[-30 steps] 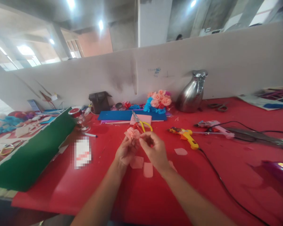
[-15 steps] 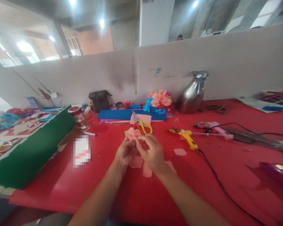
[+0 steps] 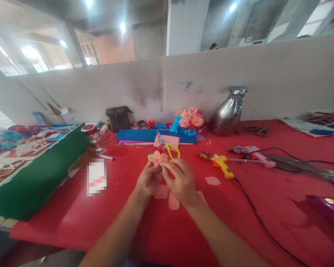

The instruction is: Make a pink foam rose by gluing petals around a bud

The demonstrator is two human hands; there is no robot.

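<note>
Between my two hands, above the red table, is a pink paper flower (image 3: 159,158). My left hand (image 3: 149,180) pinches its base from below, fingers closed. On the flower's right side, the thumb and fingertips of my right hand (image 3: 179,178) grip a petal edge. Pink paper petals (image 3: 174,200) lie on the table under my hands, partly hidden by them. Just beyond the flower, yellow-handled scissors (image 3: 171,149) rest on a folded pink sheet (image 3: 167,141). A loose petal (image 3: 212,180) lies right of my right hand.
To the right lie a yellow glue gun (image 3: 221,165) with a trailing black cord and a pink glue gun (image 3: 256,154). A steel jug (image 3: 228,113) and finished paper flowers (image 3: 189,120) stand along the wall. A green board (image 3: 41,174) and a glass jar (image 3: 96,139) are at left.
The view has shifted very slightly. Both hands keep hold of the flower, which is turned a little; my right fingertips stay at its right edge.
</note>
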